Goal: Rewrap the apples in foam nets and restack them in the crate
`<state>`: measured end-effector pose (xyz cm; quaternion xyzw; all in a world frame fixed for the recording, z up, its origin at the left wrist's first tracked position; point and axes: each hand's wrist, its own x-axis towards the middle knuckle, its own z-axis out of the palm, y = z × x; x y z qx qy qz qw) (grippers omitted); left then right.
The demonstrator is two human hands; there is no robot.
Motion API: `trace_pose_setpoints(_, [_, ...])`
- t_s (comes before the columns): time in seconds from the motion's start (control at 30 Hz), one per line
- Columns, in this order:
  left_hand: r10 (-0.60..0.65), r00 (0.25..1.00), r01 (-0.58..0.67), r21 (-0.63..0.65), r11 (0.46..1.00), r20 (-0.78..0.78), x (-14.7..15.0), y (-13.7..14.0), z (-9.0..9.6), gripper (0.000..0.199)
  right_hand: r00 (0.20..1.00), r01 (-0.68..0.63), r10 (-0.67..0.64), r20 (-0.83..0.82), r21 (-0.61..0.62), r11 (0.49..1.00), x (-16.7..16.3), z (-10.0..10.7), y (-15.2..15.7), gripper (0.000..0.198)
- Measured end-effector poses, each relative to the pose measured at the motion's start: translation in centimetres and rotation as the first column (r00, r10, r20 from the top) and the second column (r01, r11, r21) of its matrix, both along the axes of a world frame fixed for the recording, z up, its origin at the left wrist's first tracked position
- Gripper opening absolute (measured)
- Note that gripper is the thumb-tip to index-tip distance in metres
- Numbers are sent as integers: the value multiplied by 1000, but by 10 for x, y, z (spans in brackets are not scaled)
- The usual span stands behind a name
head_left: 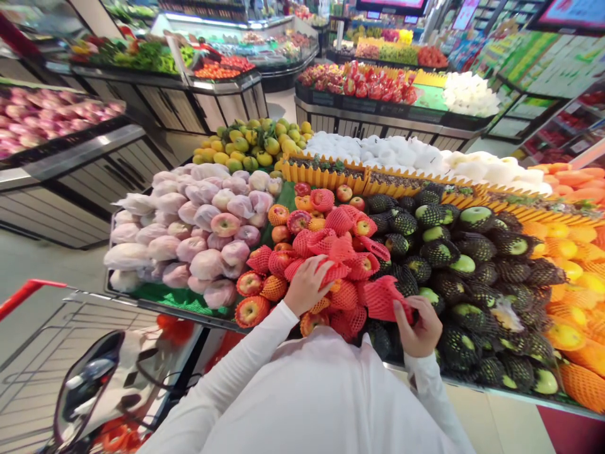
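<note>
My right hand (420, 325) pinches the edge of a red foam net sleeve (382, 299), which looks flat and hangs over the dark green netted fruit. My left hand (308, 287) lies over the apple pile, its fingers curled on an apple in a red foam net (331, 272); the palm side is hidden. Around both hands are apples (253, 311), many wrapped in red or orange foam nets. Loose red nets (347, 246) lie on top of the heap.
Bagged apples (208, 263) lie to the left, and green fruit in black nets (472, 284) to the right. Oranges (567, 302) sit at the far right. A yellow fence divider (326, 174) runs behind. A shopping cart (42, 353) holding a bag (89, 384) stands at lower left.
</note>
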<state>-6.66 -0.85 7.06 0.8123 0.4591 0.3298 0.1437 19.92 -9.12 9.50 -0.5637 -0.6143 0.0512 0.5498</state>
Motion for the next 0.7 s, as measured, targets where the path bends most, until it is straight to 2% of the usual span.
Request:
trace_pose_setpoints(0.07, [-45, 983, 38, -42, 998, -181, 8, 3, 2, 52, 979, 45, -57, -198, -68, 997, 2, -1, -8, 21])
trace_pose_setpoints(0.13, [-46, 975, 40, -33, 999, -216, 12, 1, 8, 66, 937, 56, -103, -335, -145, 988, 1, -4, -13, 30])
trace_pose_setpoints(0.23, [-35, 987, 43, 46, 998, -160, 12, -11, 22, 76, 891, -52, -83, -447, -281, 958, -7, -10, -17, 38])
trace_pose_setpoints(0.37, [-126, 991, 130, 121, 984, -36, 15, -38, 29, 58, 818, -221, -62, -572, -411, 884, -28, -17, -19, 43])
trace_pose_setpoints(0.5, [-215, 968, 196, 146, 970, 132, 29, -68, 17, 39, 771, -330, -4, -636, -405, 853, -50, -19, -22, 41])
trace_pose_setpoints(0.63, [-141, 967, 110, 151, 982, 211, 32, -79, 6, 14, 712, -416, 90, -696, -316, 853, -58, -16, -24, 34])
trace_pose_setpoints(0.7, [-93, 963, 52, 163, 985, 253, 27, -78, 5, 16, 628, -514, 146, -764, -267, 815, -59, -15, -25, 30])
